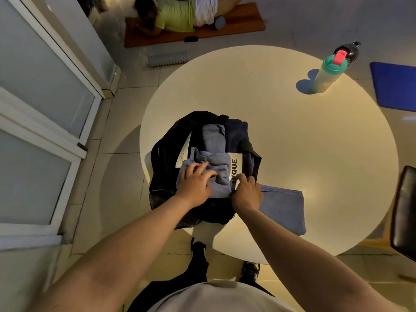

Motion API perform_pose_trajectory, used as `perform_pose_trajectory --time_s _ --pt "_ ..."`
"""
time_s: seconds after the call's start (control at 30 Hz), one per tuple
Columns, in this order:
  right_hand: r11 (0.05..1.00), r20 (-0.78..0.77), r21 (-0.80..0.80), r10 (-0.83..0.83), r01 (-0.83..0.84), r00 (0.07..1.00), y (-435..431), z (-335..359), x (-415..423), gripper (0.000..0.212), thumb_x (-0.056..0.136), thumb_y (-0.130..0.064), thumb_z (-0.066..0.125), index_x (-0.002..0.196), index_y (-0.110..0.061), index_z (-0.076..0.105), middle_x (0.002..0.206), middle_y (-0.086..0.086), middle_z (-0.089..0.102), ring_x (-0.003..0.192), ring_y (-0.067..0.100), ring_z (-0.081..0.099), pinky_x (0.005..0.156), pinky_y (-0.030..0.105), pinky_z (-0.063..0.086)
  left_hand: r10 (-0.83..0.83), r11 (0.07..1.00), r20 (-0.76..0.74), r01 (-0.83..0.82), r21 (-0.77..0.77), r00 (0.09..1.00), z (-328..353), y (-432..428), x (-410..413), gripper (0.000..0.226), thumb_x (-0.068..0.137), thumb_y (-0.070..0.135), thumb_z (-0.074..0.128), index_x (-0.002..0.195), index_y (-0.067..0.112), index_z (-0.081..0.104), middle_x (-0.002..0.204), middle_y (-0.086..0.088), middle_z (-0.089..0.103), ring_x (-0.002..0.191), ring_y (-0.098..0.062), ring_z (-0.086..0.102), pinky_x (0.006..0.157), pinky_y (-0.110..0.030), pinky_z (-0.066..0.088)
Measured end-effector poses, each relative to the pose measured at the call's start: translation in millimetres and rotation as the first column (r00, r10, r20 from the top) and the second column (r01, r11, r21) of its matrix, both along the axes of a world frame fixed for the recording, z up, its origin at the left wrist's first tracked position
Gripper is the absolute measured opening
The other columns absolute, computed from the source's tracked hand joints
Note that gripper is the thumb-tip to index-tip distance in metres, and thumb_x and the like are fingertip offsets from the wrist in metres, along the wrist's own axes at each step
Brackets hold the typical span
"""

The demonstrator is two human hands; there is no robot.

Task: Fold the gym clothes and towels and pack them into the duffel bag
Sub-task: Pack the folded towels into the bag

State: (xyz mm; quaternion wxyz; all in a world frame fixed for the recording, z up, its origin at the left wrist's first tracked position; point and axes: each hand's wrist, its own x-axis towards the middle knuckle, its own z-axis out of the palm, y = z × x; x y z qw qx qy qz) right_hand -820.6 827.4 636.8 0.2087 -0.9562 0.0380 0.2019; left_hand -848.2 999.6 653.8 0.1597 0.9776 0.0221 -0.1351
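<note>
A dark duffel bag (pixel 164 158) lies open at the near left edge of the round white table (pixel 292 136). Inside it are folded blue-grey cloths (pixel 212 140) and a white card with black letters (pixel 236 164). My left hand (pixel 195 180) presses with spread fingers on a crumpled blue towel (pixel 216 163) in the bag's mouth. My right hand (pixel 247 190) pinches the bag's near right edge beside the card. Another folded blue towel (pixel 283 210) lies flat on the table just right of the bag, partly under my right wrist.
A teal-lidded shaker bottle (pixel 327 75) stands at the table's far right. A dark chair (pixel 405 212) is at the right edge. A person lies on an orange mat (pixel 243 25) on the floor beyond. Glass doors (pixel 45 109) run along the left. A blue mat (pixel 396 86) lies at right.
</note>
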Motion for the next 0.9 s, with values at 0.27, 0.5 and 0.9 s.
perform_pose_trajectory --time_s 0.27,0.5,0.9 --pt "0.944 0.044 0.235 -0.246 0.229 0.968 -6 -4 6 0.017 0.098 -0.026 0.056 0.11 -0.029 0.069 0.113 -0.001 0.06 0.109 0.025 0.055 0.092 0.042 0.041 0.031 0.998 0.174 -0.04 0.046 0.984 0 -6 28 0.021 0.097 0.027 0.055 0.113 0.03 0.068 0.117 0.001 0.056 0.116 -0.023 0.05 0.105 -0.036 0.028" --pt "0.726 0.053 0.6 -0.456 0.337 0.888 -10 -3 -7 0.014 0.1 -0.02 0.051 0.097 -0.029 0.062 0.096 -0.007 0.061 0.093 0.017 0.058 0.086 0.05 0.054 0.083 0.993 0.475 -0.034 -0.111 0.876 9 -9 49 0.01 0.087 0.008 0.072 0.096 0.009 0.075 0.111 -0.011 0.059 0.099 -0.028 0.061 0.081 -0.032 0.054" --pt "0.589 -0.096 0.677 -0.524 0.442 0.846 -9 5 0 0.015 0.099 -0.02 0.051 0.097 -0.026 0.064 0.097 0.0 0.066 0.094 0.022 0.062 0.087 0.054 0.054 -0.231 0.945 0.05 0.236 -0.225 0.972 6 12 31 0.061 0.085 0.051 0.065 0.141 0.035 0.046 0.137 0.003 0.052 0.134 -0.023 0.038 0.114 -0.037 0.022"
